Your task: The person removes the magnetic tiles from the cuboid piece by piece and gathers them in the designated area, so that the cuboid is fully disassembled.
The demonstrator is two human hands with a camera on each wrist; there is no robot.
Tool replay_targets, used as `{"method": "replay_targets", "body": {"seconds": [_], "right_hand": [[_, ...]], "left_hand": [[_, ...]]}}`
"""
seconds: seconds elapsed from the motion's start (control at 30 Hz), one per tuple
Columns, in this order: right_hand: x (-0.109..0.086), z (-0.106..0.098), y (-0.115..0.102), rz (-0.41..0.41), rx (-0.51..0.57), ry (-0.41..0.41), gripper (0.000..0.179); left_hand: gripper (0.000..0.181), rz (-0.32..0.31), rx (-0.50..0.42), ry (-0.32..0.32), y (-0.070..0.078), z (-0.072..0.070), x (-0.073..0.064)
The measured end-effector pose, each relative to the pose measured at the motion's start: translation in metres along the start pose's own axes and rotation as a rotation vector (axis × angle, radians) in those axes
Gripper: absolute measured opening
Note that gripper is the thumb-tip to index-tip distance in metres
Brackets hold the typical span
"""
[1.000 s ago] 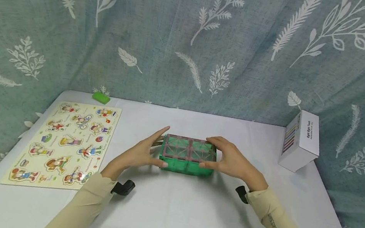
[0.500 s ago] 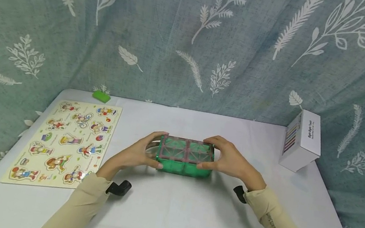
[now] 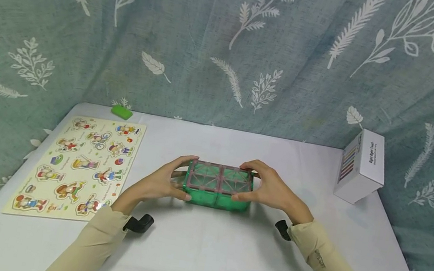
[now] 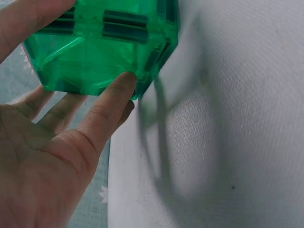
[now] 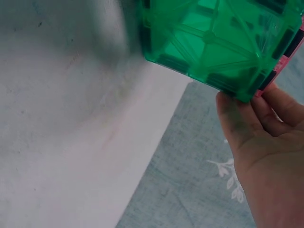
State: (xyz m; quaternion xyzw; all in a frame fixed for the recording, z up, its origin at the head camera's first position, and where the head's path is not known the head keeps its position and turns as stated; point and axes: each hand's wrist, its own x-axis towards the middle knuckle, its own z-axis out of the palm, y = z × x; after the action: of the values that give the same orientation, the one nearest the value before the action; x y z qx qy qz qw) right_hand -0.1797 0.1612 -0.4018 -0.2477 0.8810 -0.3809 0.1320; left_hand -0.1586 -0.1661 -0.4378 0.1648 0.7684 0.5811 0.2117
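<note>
A box built of translucent magnetic tiles (image 3: 216, 200) sits mid-table in the head view, with green sides and two pink-framed tiles (image 3: 204, 175) side by side on top. My left hand (image 3: 158, 183) holds its left end, thumb at the front and fingers toward the back. At the right end my right hand (image 3: 276, 190) grips it, thumb on the front upper edge and fingers at the back. The left wrist view shows a fingertip against a green tile (image 4: 85, 57). In the right wrist view, fingers touch the edge near a pink tile (image 5: 287, 59).
A cream puzzle board (image 3: 79, 167) with pictured figures lies on the left of the white table (image 3: 200, 253). Behind it is a small green block (image 3: 121, 112). A white carton (image 3: 362, 167) stands at the back right, before a leaf-patterned curtain (image 3: 197, 35).
The tile box has shifted slightly left with both hands. My left index finger, raised earlier, has come down to the box's back left corner. The right hand keeps its hold.
</note>
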Motion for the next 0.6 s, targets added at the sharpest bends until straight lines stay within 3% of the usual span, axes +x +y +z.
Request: {"method": "replay_targets", "body": {"seconds": [0.6], "right_hand": [[0.0029,0.0021,0.0017,0.001,0.022,0.026,0.073]], "left_hand": [[0.104,0.009,-0.026,0.000,0.0001,0.0011,0.0005]]}}
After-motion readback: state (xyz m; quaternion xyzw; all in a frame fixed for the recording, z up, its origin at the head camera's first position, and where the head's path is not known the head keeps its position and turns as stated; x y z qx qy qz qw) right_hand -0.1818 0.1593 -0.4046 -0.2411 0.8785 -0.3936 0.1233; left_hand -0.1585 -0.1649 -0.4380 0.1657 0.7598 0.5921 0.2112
